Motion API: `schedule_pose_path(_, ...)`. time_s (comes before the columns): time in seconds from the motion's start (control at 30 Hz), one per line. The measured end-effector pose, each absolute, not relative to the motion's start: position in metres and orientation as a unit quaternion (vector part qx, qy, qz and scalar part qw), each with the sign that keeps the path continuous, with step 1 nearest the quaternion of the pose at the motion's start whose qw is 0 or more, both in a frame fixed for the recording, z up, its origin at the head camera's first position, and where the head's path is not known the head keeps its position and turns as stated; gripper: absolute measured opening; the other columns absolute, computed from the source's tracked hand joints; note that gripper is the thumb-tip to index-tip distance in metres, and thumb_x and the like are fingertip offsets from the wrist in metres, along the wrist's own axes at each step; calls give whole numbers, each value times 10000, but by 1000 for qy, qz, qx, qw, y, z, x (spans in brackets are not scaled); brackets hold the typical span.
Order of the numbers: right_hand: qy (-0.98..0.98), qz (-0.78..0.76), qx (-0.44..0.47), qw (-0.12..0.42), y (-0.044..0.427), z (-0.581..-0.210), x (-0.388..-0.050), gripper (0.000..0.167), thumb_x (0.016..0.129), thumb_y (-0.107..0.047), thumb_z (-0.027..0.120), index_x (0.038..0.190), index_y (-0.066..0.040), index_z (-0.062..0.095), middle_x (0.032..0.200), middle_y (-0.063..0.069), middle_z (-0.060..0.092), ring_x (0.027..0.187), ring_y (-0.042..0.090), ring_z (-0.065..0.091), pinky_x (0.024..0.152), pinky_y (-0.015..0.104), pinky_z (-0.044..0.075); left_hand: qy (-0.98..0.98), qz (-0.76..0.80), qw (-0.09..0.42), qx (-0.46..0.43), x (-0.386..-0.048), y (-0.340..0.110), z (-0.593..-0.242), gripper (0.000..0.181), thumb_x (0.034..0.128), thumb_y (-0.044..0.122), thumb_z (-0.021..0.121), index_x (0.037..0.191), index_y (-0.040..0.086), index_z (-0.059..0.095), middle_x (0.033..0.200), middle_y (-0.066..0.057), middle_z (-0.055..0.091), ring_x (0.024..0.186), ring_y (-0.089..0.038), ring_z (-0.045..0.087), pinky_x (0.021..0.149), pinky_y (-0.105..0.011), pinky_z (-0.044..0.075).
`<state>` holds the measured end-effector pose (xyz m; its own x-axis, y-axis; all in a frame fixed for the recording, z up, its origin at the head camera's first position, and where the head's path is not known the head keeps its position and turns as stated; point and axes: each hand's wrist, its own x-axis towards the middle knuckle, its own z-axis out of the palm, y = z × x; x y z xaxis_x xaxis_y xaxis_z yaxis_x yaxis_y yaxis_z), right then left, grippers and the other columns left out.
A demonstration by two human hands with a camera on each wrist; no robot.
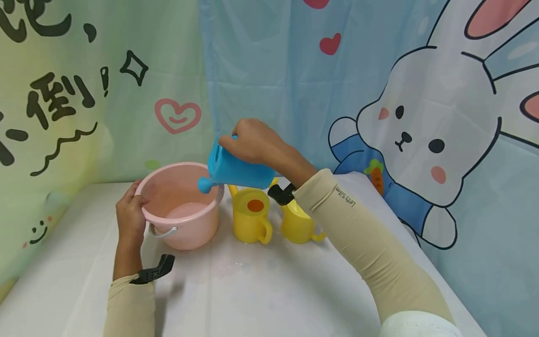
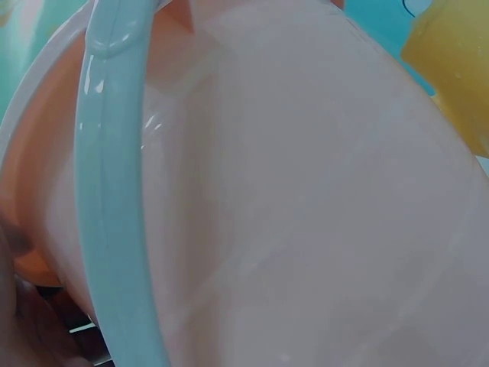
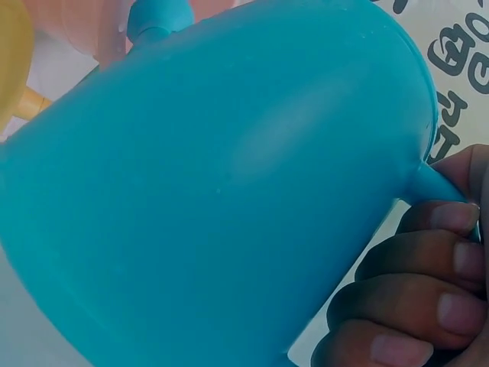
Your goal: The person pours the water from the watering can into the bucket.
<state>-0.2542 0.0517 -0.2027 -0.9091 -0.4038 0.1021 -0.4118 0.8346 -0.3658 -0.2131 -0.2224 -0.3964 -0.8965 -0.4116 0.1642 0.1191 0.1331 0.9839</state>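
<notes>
A blue watering can (image 1: 242, 167) is tipped sideways in the air, its round spout head over the right rim of a pink bucket (image 1: 189, 231). My right hand (image 1: 257, 142) grips the can by its handle; in the right wrist view the fingers (image 3: 412, 283) curl round that handle. On the bucket's left rim my left hand (image 1: 131, 213) holds on, thumb inside the rim and fingers outside. The bucket stands on the table, tilted a little. Its pale handle (image 2: 114, 183) hangs down along the near side. No stream of water can be made out at the spout.
Right of the bucket stands a yellow watering can (image 1: 251, 217) with an orange round patch. A second yellow watering can (image 1: 296, 222) is beside it, partly behind my right wrist. Small wet spots show on the white tablecloth (image 1: 252, 290). A printed curtain (image 1: 269, 70) hangs behind.
</notes>
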Motion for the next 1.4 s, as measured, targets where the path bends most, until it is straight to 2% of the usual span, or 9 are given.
schedule_pose_path(0.2,-958,193,213,14,50,-201,-254,459,944,-398,472,587,-125,377,545,1,261,451,133,252,452,261,226,-725,-650,205,101,-214,-223,-397,545,934,97,327,1469,32,406,1540,-26,352,1424,-207,279,1130,-363,259)
schedule_pose_path(0.63,-934,274,228,14,63,-214,-257,470,954,-309,457,541,-139,311,539,-3,196,461,130,192,464,285,175,-720,-656,200,106,-212,-222,-397,549,946,103,324,1491,56,373,1548,-31,335,1426,-213,274,1120,-351,266)
schedule_pose_path(1.07,-888,405,213,45,82,-235,-255,447,955,-280,443,553,-128,320,528,9,232,482,168,276,511,307,303,-721,-654,203,103,-213,-220,-396,550,938,100,328,1482,49,390,1540,-34,350,1420,-208,288,1125,-356,265)
schedule_pose_path(1.27,-864,453,209,71,88,-238,-254,431,941,-237,449,544,-112,333,515,21,254,487,195,307,524,315,321,-719,-655,208,102,-213,-221,-395,555,932,93,328,1481,36,386,1538,-47,352,1420,-210,287,1125,-346,265)
schedule_pose_path(1.4,-846,494,189,64,94,-245,-253,441,949,-225,445,541,-102,331,510,29,270,464,199,315,479,304,301,-719,-656,207,101,-213,-220,-395,552,930,89,330,1475,31,396,1537,-50,354,1420,-209,287,1124,-350,267)
